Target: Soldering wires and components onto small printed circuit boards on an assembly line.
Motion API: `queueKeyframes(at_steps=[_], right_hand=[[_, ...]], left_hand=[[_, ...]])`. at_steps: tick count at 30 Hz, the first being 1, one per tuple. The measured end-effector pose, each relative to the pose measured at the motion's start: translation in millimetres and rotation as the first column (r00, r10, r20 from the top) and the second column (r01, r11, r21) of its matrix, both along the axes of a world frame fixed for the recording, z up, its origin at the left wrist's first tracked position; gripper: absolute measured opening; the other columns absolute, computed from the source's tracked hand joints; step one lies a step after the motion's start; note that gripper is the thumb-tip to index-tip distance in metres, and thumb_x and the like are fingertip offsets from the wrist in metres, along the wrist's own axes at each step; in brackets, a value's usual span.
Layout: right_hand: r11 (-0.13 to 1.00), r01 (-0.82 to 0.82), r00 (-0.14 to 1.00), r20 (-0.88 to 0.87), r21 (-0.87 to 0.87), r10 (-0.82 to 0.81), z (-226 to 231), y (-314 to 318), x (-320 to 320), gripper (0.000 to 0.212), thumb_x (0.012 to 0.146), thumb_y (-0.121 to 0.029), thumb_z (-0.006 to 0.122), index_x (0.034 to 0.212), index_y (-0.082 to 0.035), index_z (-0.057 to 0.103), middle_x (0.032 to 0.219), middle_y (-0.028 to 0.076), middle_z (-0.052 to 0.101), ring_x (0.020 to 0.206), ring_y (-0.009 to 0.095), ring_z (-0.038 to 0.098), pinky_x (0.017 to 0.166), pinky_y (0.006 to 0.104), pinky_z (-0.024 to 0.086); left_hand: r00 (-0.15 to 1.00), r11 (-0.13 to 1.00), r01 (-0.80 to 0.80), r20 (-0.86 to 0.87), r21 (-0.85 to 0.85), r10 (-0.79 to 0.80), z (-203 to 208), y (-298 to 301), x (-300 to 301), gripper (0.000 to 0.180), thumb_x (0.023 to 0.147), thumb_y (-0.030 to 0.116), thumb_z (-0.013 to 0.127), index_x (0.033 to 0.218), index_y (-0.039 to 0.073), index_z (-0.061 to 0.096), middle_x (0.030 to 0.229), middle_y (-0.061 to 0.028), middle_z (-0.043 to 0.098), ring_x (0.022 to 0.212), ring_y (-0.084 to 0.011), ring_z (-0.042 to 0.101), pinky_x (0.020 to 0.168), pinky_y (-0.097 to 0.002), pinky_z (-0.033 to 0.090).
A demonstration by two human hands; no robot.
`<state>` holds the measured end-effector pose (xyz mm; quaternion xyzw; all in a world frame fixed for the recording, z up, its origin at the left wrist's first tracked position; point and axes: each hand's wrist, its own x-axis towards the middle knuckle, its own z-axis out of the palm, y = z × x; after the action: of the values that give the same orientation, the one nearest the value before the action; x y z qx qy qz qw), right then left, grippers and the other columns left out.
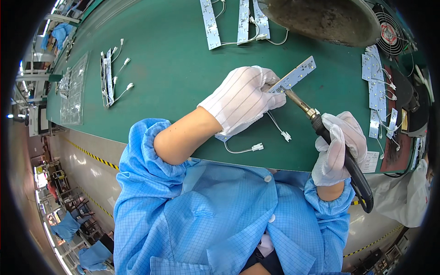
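My left hand (245,94), in a white striped glove, grips one end of a narrow white LED circuit board (300,73) that points up to the right above the bench. In my right hand (341,149), also gloved, is a soldering iron (300,103) with a black handle and a metal barrel. Its tip meets or nearly meets the board beside my left fingertips; exact contact is hard to make out. Below my left hand lie white cables with connectors (257,147), and part of another board (223,136) shows under my wrist.
Wired LED boards (210,27) lie at the far side of the green bench (160,68), beneath a dark hood (321,20). More boards sit at left (108,78), near a clear plastic tray (75,91), and at right (376,87). A fan (389,34) stands far right.
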<state>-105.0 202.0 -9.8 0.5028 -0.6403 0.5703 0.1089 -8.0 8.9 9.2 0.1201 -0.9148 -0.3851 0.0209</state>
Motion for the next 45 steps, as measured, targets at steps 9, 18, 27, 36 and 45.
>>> queueKeyframes(at_steps=[9, 18, 27, 36, 45], right_hand=[[0.985, -0.069, 0.997, -0.014, 0.157, 0.072, 11, 2, 0, 0.015, 0.085, -0.004, 0.046, 0.095, 0.003, 0.055, 0.077, 0.016, 0.063, 0.059, 0.02, 0.047, 0.054, 0.0313, 0.039], [0.999, 0.032, 0.999, 0.023, 0.021, -0.033, 5, 3, 2, 0.016, 0.086, -0.007, 0.045, 0.094, 0.003, 0.055, 0.084, 0.018, 0.065, 0.066, 0.022, 0.052, 0.062, 0.0333, 0.044], [0.998, 0.02, 1.0, -0.01, 0.056, -0.02, 5, 1, 1, 0.015, 0.085, -0.005, 0.046, 0.094, 0.002, 0.055, 0.083, 0.017, 0.065, 0.063, 0.021, 0.052, 0.059, 0.0316, 0.043], [0.993, 0.065, 0.997, -0.054, 0.1, -0.06, 2, 3, 2, 0.016, 0.084, -0.004, 0.047, 0.096, 0.002, 0.056, 0.078, 0.016, 0.062, 0.062, 0.02, 0.05, 0.057, 0.0307, 0.041], [0.993, 0.115, 0.993, 0.003, -0.007, -0.115, -2, 11, -10, 0.014, 0.081, -0.002, 0.05, 0.094, 0.002, 0.055, 0.088, 0.018, 0.066, 0.064, 0.023, 0.058, 0.059, 0.0345, 0.047]], left_hand=[[0.999, 0.999, -0.037, -0.012, 0.004, 0.037, -6, -1, -1, 0.032, 0.08, 0.029, 0.063, 0.091, -0.001, 0.065, 0.072, -0.0199, 0.058, 0.069, -0.0365, 0.057, 0.065, -0.0404, 0.047], [0.991, 0.974, -0.102, 0.102, 0.201, 0.082, 9, -5, -3, 0.04, 0.077, 0.031, 0.065, 0.092, -0.006, 0.063, 0.07, -0.0202, 0.06, 0.064, -0.0323, 0.057, 0.063, -0.0364, 0.047], [0.989, 0.98, -0.095, 0.133, 0.173, 0.072, 11, -6, -3, 0.042, 0.076, 0.032, 0.067, 0.092, -0.006, 0.063, 0.07, -0.0186, 0.061, 0.063, -0.0311, 0.058, 0.063, -0.0357, 0.047], [0.987, 0.983, -0.081, 0.154, 0.163, 0.055, 11, -6, -4, 0.037, 0.079, 0.031, 0.067, 0.094, -0.003, 0.064, 0.077, -0.0178, 0.061, 0.067, -0.0296, 0.058, 0.064, -0.0353, 0.047], [0.951, 0.964, 0.237, 0.233, -0.12, -0.205, 30, -25, 9, 0.056, 0.077, 0.053, 0.064, 0.089, -0.002, 0.065, 0.072, -0.0199, 0.061, 0.075, -0.0331, 0.063, 0.066, -0.0376, 0.049]])
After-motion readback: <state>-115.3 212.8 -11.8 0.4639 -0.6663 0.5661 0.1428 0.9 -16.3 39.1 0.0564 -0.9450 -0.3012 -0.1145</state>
